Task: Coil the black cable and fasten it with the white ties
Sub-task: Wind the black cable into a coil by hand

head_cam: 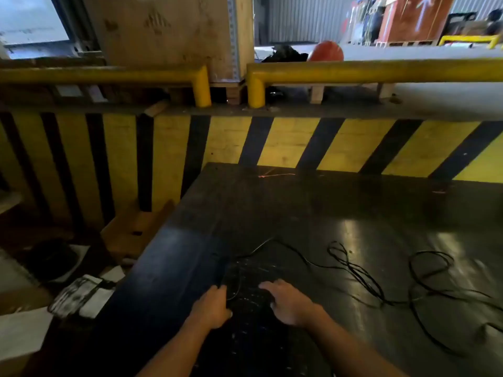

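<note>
Low in the frame's centre, the left hand (211, 308) seems curled around the black cable (362, 278); the right hand (288, 302) spreads wide on the dark table (326, 208).

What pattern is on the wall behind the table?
Diagonal yellow and black hazard stripes on the wall, clearest in the head view.

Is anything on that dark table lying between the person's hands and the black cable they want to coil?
Nothing visible does. The left hand is already at a loop of the black cable; the right hand rests beside it on the table.
</note>
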Available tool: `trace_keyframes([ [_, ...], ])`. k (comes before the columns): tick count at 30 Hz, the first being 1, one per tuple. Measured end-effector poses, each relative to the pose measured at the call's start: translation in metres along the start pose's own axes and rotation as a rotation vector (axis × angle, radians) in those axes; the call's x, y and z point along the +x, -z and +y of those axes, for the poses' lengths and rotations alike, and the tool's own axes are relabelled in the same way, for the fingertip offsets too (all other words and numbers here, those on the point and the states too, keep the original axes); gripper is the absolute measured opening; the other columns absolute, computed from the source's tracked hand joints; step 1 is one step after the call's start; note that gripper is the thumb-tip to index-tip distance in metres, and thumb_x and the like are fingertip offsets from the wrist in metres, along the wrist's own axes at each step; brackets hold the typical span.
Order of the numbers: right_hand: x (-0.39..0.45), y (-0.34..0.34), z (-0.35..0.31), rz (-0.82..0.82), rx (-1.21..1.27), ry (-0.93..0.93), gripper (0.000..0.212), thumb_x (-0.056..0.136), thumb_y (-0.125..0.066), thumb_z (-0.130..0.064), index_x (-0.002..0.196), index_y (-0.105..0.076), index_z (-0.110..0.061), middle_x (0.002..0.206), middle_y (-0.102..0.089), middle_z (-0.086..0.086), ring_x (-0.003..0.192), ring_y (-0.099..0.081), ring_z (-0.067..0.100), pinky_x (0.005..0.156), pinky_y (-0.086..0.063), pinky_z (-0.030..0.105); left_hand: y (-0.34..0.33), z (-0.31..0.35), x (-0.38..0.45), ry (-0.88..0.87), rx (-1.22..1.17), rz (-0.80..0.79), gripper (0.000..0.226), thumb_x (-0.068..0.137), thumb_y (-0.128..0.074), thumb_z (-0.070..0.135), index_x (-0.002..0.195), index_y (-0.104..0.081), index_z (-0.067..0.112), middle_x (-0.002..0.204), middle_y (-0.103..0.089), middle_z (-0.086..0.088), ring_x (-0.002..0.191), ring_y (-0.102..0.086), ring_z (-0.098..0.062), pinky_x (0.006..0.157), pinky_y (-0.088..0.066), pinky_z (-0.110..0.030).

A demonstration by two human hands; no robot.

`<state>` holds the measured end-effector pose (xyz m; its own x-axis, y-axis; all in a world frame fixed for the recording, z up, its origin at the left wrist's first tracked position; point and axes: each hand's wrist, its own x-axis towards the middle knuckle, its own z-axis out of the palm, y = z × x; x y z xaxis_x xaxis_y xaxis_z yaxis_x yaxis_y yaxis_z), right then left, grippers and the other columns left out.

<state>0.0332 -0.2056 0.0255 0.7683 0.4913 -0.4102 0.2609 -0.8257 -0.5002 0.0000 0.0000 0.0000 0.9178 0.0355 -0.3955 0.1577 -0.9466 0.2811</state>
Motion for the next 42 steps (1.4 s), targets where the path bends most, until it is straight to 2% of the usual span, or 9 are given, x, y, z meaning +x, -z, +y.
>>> trace_keyframes([
  [8, 0.065, -0.037, -0.039, -0.028, -0.084, -0.015, 0.074, 0.087, -0.044, -0.001, 0.150, -0.013, -0.026, 0.158, -0.014, 0.006, 0.140, -0.023, 0.035, 0.111, -0.032, 0.049, -0.018, -0.010, 0.005, 0.006, 0.066, 0.136, 0.038, 0.092, -0.057, 0.023, 0.128, -0.050, 0.014, 0.125, -0.051, -0.009, 0.109, -0.052, -0.023, 0.088, -0.049, -0.036],
  [13, 0.066, -0.043, -0.027, 0.010, -0.086, -0.038, 0.064, 0.089, -0.044, 0.000, 0.148, -0.025, -0.015, 0.155, -0.028, 0.005, 0.140, -0.027, 0.027, 0.114, -0.031, 0.042, -0.023, 0.000, 0.002, -0.018, 0.019, 0.165, 0.021, 0.093, -0.052, 0.020, 0.112, -0.057, 0.011, 0.113, -0.062, -0.011, 0.098, -0.059, -0.025, 0.078, -0.050, -0.038],
  [17, 0.051, -0.030, -0.019, 0.085, 0.100, -0.039, 0.056, 0.088, -0.041, 0.005, 0.138, -0.045, -0.020, 0.139, -0.052, 0.007, 0.123, -0.052, 0.026, 0.101, -0.046, 0.037, -0.023, 0.008, 0.005, -0.055, -0.039, -0.032, 0.013, 0.093, -0.052, 0.031, 0.092, -0.058, 0.019, 0.094, -0.063, -0.004, 0.084, -0.061, -0.022, 0.068, -0.046, -0.035],
  [20, 0.037, -0.007, -0.017, 0.164, 0.103, 0.037, 0.046, 0.089, -0.043, 0.003, 0.125, -0.060, -0.020, 0.119, -0.066, 0.008, 0.104, -0.062, 0.025, 0.086, -0.054, 0.036, -0.006, 0.021, 0.003, -0.097, -0.182, -0.215, 0.020, 0.095, -0.049, 0.033, 0.077, -0.052, 0.027, 0.079, -0.059, 0.002, 0.076, -0.060, -0.016, 0.077, -0.049, -0.037],
  [27, -0.021, 0.067, -0.022, 0.397, 0.021, 0.190, 0.016, 0.089, -0.055, -0.014, 0.093, -0.068, -0.022, 0.087, -0.069, -0.003, 0.082, -0.063, 0.012, 0.074, -0.053, 0.033, 0.096, 0.060, -0.045, -0.298, -0.559, -0.384, 0.045, 0.099, -0.034, 0.046, 0.082, -0.064, 0.017, 0.071, -0.072, 0.000, 0.068, -0.068, -0.011, 0.076, -0.052, -0.031],
  [32, -0.052, 0.085, -0.035, 0.579, 0.047, 0.162, 0.024, 0.095, -0.051, -0.025, 0.081, -0.059, -0.007, 0.078, -0.059, 0.008, 0.074, -0.056, 0.022, 0.066, -0.040, 0.035, 0.165, 0.082, -0.088, -0.512, -1.208, -0.139, 0.049, 0.094, -0.036, 0.050, 0.100, -0.068, 0.013, 0.094, -0.075, -0.012, 0.084, -0.071, -0.024, 0.067, -0.055, -0.031],
  [38, -0.100, 0.099, -0.052, 0.597, 0.049, 0.212, 0.026, 0.098, -0.044, -0.028, 0.076, -0.054, -0.016, 0.076, -0.050, -0.001, 0.072, -0.050, 0.013, 0.066, -0.038, 0.028, 0.219, 0.111, -0.097, -0.740, -1.998, 0.199, 0.042, 0.100, -0.034, 0.037, 0.140, -0.041, 0.029, 0.147, -0.042, -0.002, 0.137, -0.035, -0.025, 0.099, -0.040, -0.052],
  [40, -0.121, 0.107, -0.054, 0.460, 0.071, 0.203, 0.026, 0.098, -0.043, -0.027, 0.077, -0.054, -0.019, 0.072, -0.055, -0.005, 0.065, -0.056, 0.006, 0.064, -0.044, 0.022, 0.235, 0.113, -0.098, -0.702, -2.024, 0.391, 0.044, 0.099, -0.036, 0.039, 0.143, -0.032, 0.038, 0.156, -0.026, 0.001, 0.143, -0.022, -0.026, 0.107, -0.023, -0.062],
  [42, -0.143, 0.121, -0.051, 0.404, 0.055, 0.196, 0.026, 0.098, -0.043, -0.027, 0.073, -0.051, -0.028, 0.068, -0.056, -0.009, 0.061, -0.058, 0.003, 0.060, -0.046, 0.019, 0.243, 0.111, -0.098, -0.621, -1.797, 0.536, 0.045, 0.098, -0.036, 0.048, 0.142, -0.031, 0.045, 0.158, -0.021, 0.005, 0.144, -0.018, -0.025, 0.108, -0.014, -0.066],
])
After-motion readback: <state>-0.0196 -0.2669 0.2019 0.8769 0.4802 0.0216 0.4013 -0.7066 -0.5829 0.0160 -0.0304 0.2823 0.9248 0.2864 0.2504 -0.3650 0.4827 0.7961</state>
